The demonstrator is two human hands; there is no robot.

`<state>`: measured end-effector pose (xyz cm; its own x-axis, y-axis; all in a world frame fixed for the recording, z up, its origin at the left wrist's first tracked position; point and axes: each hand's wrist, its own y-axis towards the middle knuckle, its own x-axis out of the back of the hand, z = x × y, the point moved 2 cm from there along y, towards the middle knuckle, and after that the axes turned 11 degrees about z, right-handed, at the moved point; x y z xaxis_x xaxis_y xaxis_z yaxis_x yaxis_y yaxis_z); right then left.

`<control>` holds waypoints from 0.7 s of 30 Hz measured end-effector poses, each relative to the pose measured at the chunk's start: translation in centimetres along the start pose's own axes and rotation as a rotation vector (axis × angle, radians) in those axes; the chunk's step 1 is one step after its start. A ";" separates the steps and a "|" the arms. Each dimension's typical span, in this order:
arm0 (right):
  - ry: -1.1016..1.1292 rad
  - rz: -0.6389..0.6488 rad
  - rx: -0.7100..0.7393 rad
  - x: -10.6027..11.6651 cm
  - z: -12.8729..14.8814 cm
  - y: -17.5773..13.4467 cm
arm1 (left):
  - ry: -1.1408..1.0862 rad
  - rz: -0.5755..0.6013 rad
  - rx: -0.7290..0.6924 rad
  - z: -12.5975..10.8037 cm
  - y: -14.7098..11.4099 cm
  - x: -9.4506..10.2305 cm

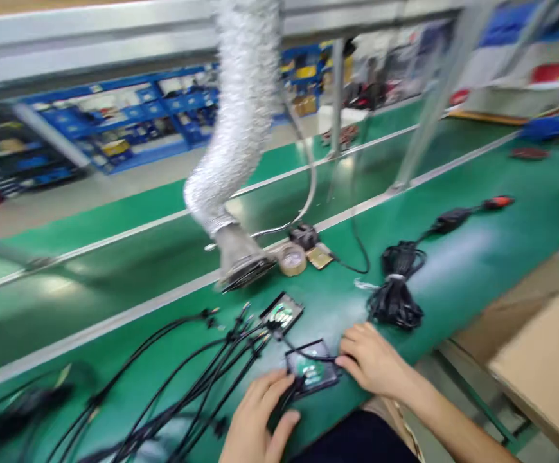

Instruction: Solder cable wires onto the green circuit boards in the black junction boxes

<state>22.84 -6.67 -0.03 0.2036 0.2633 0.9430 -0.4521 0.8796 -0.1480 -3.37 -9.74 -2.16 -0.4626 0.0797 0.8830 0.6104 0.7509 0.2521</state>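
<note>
My right hand (376, 360) pinches the end of a black cable (306, 352) at the right edge of a small dark-rimmed tray (325, 381) with a green, shiny middle. My left hand (255, 418) is closed round a black cable part (283, 404) at that tray's lower left; its exact shape is blurred and half hidden by the fingers. Just behind lies a second similar tray (292, 321), partly under cable ends. Several black cables (197, 386) with bare or split ends fan out across the green bench to my left.
A silver foil exhaust duct (241, 122) hangs down with its nozzle (243, 257) low over the bench. Near it are a tape roll (292, 259) and a small black device (303, 236). A tied black cord bundle (398, 302) lies right. Cardboard boxes (544, 360) stand below the edge.
</note>
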 end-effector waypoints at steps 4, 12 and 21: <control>0.094 0.040 -0.020 1.1 1.9 2.8 | -0.142 -0.203 0.385 0.3 2.5 2.3; 0.209 0.231 -0.205 0.4 5.6 11.2 | -0.230 0.207 0.525 3.4 10.0 1.1; 0.243 0.450 -0.167 4.8 0.4 12.0 | -0.256 0.367 0.482 3.4 10.7 1.8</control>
<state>18.05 4.96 2.80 0.2258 0.6955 0.6822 -0.4004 0.7046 -0.5858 0.13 0.71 0.75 -0.4534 0.4955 0.7409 0.4288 0.8500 -0.3060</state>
